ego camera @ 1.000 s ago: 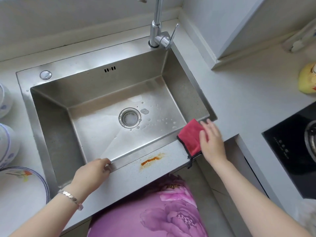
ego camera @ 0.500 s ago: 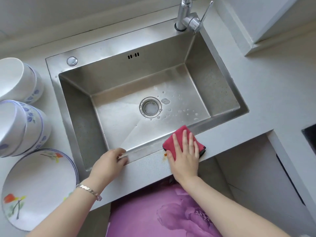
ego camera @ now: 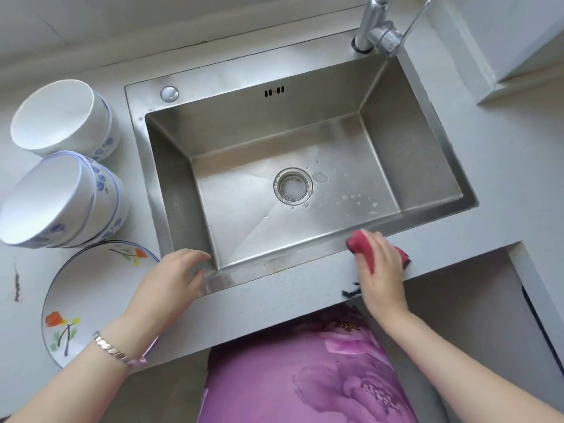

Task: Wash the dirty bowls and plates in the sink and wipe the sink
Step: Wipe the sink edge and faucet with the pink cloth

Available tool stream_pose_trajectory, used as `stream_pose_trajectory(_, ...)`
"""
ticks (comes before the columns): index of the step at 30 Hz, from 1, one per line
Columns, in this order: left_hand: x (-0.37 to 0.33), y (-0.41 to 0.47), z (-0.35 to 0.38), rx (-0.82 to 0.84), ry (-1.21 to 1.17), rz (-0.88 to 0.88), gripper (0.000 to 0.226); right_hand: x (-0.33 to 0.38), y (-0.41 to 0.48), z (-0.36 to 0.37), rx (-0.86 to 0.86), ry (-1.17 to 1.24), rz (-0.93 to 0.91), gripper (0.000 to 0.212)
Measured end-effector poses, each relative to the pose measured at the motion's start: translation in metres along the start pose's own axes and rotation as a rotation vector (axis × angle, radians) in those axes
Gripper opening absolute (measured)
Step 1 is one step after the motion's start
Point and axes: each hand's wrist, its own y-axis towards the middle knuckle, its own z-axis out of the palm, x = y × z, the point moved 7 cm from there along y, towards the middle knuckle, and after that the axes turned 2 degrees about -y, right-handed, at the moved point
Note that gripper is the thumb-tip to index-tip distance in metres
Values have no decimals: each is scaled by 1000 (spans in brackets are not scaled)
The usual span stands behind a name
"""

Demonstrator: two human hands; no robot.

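Note:
The steel sink point(ego camera: 244, 71) holds no dishes, only water drops near its drain point(ego camera: 293, 186). My right hand point(ego camera: 378, 264) presses a red cloth point(ego camera: 356, 243) flat with straight fingers on the counter strip at the sink's front right rim. My left hand point(ego camera: 171, 279) rests on the sink's front left corner, fingers lying over the rim. White bowls with blue flowers stand left of the sink, one stack at the back point(ego camera: 61, 117) and one nearer point(ego camera: 55, 199). A flowered plate point(ego camera: 91, 294) lies in front of them.
The faucet point(ego camera: 378, 29) stands at the sink's back right corner. A faint orange trace point(ego camera: 274, 265) shows on the front rim. A dark streak point(ego camera: 16, 282) marks the counter at far left. The counter's front edge runs just below both hands.
My right hand slid the cloth left over the orange stain on the front rim, then back to the right. The stain has faded to a faint trace. The left hand stayed on the rim.

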Motion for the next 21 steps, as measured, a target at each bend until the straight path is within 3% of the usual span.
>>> stream_pose_trajectory(4,23,-10,-20,-153,-115,-33,23,1,-30,44,225,-426,-209,56)
stream_pose_trajectory(10,48,-33,-56,-408,-250,-96,23,122,-73,151,320,-515,-850,50)
stream_pose_trajectory(13,56,-41,-64,-452,-273,-104,24,160,-73,187,439,-534,-976,48)
stream_pose_trajectory(18,67,-53,-65,-478,-337,-188,23,171,-53,203,513,-586,-956,49)
stream_pose_trajectory(21,71,-59,-60,-472,-360,-247,23,157,-84,188,544,-494,-1186,46)
